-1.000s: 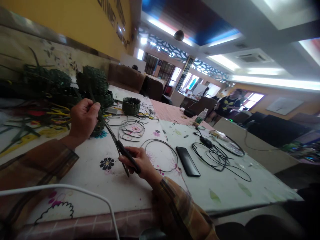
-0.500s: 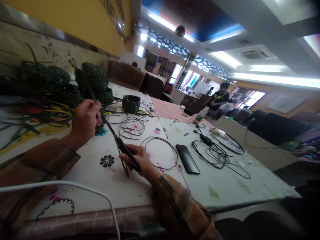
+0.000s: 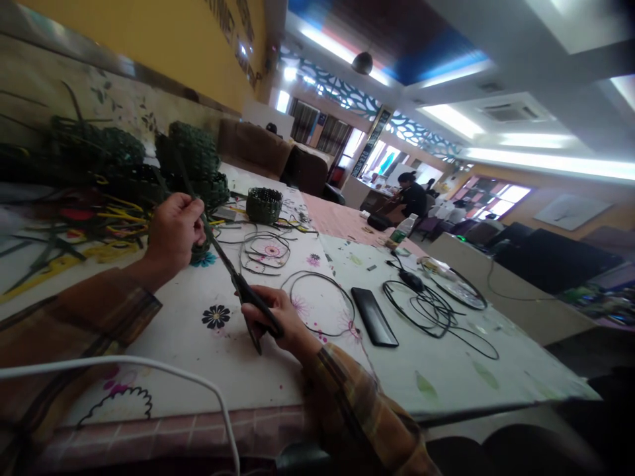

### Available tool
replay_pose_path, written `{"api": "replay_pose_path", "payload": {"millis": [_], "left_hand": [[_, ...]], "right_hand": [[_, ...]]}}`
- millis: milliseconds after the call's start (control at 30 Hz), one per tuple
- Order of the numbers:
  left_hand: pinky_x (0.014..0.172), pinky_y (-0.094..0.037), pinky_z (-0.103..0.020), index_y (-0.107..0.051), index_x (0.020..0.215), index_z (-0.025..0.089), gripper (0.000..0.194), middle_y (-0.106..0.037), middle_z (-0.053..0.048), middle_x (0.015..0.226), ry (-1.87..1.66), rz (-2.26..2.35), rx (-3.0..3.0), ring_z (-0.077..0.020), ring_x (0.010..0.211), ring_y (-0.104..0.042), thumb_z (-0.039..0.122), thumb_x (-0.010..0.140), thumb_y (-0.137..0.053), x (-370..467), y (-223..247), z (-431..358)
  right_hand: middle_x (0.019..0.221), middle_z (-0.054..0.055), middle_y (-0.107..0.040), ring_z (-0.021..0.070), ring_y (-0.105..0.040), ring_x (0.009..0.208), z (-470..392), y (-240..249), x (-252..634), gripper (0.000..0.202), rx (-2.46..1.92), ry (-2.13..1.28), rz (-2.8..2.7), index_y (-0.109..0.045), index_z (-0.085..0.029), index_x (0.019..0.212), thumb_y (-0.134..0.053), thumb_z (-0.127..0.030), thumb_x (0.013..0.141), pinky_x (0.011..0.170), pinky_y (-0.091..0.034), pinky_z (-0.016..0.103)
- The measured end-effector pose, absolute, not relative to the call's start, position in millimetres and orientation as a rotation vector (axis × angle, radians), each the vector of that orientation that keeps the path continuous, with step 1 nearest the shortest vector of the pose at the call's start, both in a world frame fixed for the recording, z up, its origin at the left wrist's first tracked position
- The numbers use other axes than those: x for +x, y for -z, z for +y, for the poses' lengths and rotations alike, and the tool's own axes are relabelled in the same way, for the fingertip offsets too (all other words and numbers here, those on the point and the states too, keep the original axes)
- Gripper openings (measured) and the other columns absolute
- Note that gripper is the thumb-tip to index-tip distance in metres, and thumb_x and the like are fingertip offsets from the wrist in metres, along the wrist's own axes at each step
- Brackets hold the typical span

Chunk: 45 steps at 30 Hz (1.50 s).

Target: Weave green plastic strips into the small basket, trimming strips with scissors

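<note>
My left hand [image 3: 176, 228] is closed around a dark green strip [image 3: 184, 173], pinched between thumb and fingers. The strip rises above the fist and slants down to the right. In my right hand [image 3: 278, 316] is a pair of dark scissors [image 3: 243, 291], gripped by the handles, the lower handle hanging below the fingers. Strip and blades line up between the two hands. Where one ends and the other begins, I cannot tell. Part of a green woven piece [image 3: 200, 252] shows beneath my left hand.
Green woven baskets [image 3: 191, 149] are piled at the back left, near yellow and green strips [image 3: 122, 218]. A small basket [image 3: 264, 205] stands behind coiled strands [image 3: 268, 251]. To the right lie a black phone [image 3: 374, 317], a black cable [image 3: 426, 307] and a bottle [image 3: 401, 231]. A white cable [image 3: 149, 362] crosses in front.
The lower scissor handle sits nearer the upper one, and the thin strand beside it no longer shows. My left hand keeps its pinch. The person in the background has moved left and bends forward.
</note>
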State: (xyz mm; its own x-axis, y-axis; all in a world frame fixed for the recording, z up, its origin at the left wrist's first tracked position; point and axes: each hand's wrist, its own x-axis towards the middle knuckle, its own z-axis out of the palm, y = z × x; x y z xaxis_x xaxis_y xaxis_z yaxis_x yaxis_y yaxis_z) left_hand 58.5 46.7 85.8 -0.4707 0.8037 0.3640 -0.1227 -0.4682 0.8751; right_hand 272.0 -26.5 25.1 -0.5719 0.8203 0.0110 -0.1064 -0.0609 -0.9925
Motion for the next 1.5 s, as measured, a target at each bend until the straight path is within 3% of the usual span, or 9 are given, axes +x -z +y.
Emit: {"api": "replay_pose_path", "payload": {"millis": [267,533,833,1300,1500], "left_hand": [[0.032,-0.029,-0.020,-0.045,0.072,0.021,0.024,-0.043,0.009,0.048,-1.974,1.060,1.085,-0.0068,0.032,-0.032,0.023,0.084,-0.066,59,-80,48],[0.032,-0.028,-0.019,-0.045,0.073,0.021,0.026,-0.043,0.009,0.048,-1.957,1.046,1.082,-0.0057,0.032,-0.031,0.023,0.085,-0.067,57,-77,52],[0.032,-0.027,-0.019,-0.043,0.074,0.022,0.028,-0.043,0.010,0.050,-1.945,1.033,1.073,-0.0058,0.032,-0.031,0.025,0.083,-0.069,66,-71,48],[0.032,-0.026,-0.019,-0.045,0.071,0.020,0.022,-0.041,0.009,0.047,-1.901,1.049,1.020,-0.0064,0.033,-0.031,0.014,0.083,-0.062,66,-72,48],[0.031,-0.025,-0.020,-0.044,0.071,0.020,0.022,-0.041,0.009,0.048,-1.931,1.048,0.980,-0.0063,0.032,-0.031,0.010,0.082,-0.060,64,-75,49]], "right_hand": [[0.050,-0.011,-0.044,0.0044,-0.036,0.039,-26,-20,273,0.046,-0.738,-1.687,-1.541,-0.067,-0.014,0.099,-0.082,-0.049,0.073,0.039,-0.026,0.019],[0.049,-0.010,-0.040,0.0035,-0.032,0.038,-31,-25,272,0.036,-0.769,-1.611,-1.551,-0.059,-0.017,0.074,-0.080,-0.046,0.074,0.036,-0.020,0.020],[0.056,-0.009,-0.052,0.0058,-0.043,0.045,-27,-24,271,0.060,-0.832,-1.685,-1.466,-0.065,-0.015,0.105,-0.087,-0.052,0.063,0.041,-0.033,0.019],[0.050,-0.010,-0.040,0.0030,-0.030,0.039,-29,-25,272,0.038,-0.808,-1.615,-1.550,-0.064,-0.015,0.083,-0.081,-0.048,0.072,0.036,-0.019,0.020],[0.050,-0.010,-0.042,0.0039,-0.034,0.040,-32,-28,271,0.040,-0.785,-1.637,-1.544,-0.061,-0.016,0.079,-0.080,-0.050,0.073,0.039,-0.025,0.020]]}}
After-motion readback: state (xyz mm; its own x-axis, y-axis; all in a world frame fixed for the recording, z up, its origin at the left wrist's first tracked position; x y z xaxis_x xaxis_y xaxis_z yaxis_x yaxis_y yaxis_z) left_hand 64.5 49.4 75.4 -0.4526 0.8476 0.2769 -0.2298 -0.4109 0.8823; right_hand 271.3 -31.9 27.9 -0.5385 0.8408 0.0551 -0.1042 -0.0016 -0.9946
